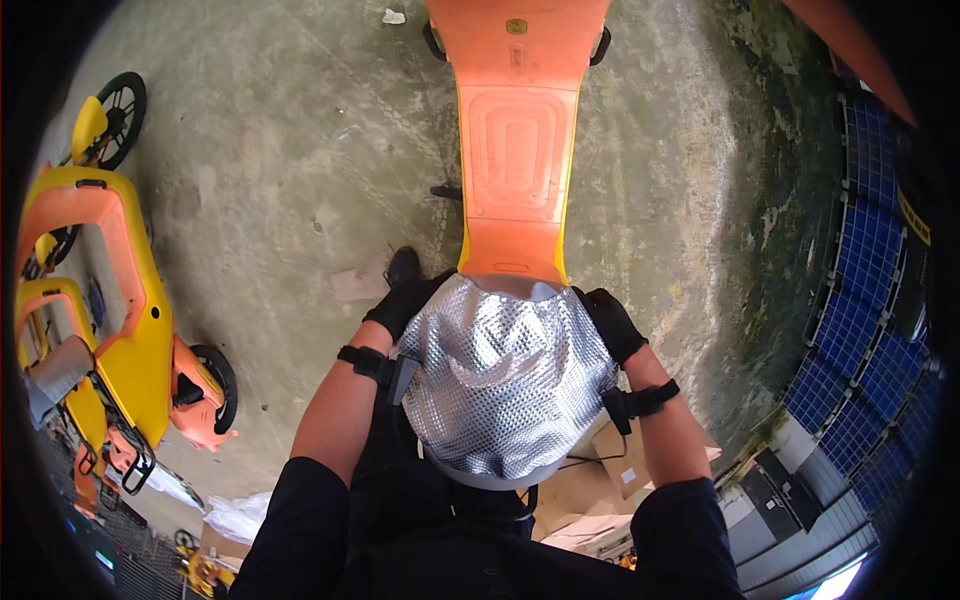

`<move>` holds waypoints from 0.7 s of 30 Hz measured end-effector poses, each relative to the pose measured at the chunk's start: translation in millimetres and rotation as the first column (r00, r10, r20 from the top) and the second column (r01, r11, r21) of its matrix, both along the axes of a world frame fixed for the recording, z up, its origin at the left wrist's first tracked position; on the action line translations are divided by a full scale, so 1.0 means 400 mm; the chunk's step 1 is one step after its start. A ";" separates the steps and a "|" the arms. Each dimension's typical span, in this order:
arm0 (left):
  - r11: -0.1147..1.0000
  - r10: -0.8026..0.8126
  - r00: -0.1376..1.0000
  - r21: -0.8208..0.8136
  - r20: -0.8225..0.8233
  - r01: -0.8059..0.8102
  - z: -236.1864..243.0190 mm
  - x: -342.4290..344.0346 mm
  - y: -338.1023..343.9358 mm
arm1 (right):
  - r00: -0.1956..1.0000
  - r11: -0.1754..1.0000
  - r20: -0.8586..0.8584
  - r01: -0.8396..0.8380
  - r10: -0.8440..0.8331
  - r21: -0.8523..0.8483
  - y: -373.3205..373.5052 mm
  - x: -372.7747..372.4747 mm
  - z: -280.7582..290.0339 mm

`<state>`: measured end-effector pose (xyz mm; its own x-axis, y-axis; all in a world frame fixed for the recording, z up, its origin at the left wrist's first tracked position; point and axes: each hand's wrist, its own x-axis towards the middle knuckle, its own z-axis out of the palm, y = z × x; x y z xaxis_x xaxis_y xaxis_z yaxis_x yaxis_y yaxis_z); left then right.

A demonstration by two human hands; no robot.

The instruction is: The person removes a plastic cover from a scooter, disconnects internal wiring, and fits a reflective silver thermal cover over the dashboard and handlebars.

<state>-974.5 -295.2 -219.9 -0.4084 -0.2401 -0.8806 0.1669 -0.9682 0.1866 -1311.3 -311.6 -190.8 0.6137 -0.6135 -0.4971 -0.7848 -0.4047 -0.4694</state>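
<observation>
A silver, dimpled foil seat cover lies over the seat of an orange and yellow scooter. A grey seat rim shows along the cover's near edge. My left hand, in a black glove, is closed at the cover's far left edge. At the far right edge my right hand, also gloved in black, grips the foil. The cover hides part of the fingers of both hands. Wrinkles run across the foil between them.
More orange and yellow scooters stand at the left. Cardboard lies behind the seat at the right, and clear plastic wrap at the lower left. Blue grid panels line the right side. The concrete floor is stained.
</observation>
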 end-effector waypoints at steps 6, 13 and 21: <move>0.999 0.046 0.996 0.023 0.070 -0.048 0.101 0.014 -0.012 | 0.991 0.959 0.092 0.072 -0.101 0.275 -0.045 0.017 0.077; 0.943 0.048 0.942 -0.325 0.333 0.067 -0.240 -0.027 0.179 | 0.996 0.995 0.074 0.052 -0.059 0.088 0.007 -0.012 0.087; 0.818 0.033 0.753 -0.450 0.658 0.357 -0.285 -0.045 0.190 | 0.714 0.675 -0.086 0.689 -0.695 0.263 0.079 0.032 0.061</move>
<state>-992.4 -219.1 -333.9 0.0938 -0.7151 -0.6927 -0.3234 -0.6799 0.6582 -1298.4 -279.8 -166.4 0.0775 -0.7179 -0.6918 -0.7805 0.3881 -0.4902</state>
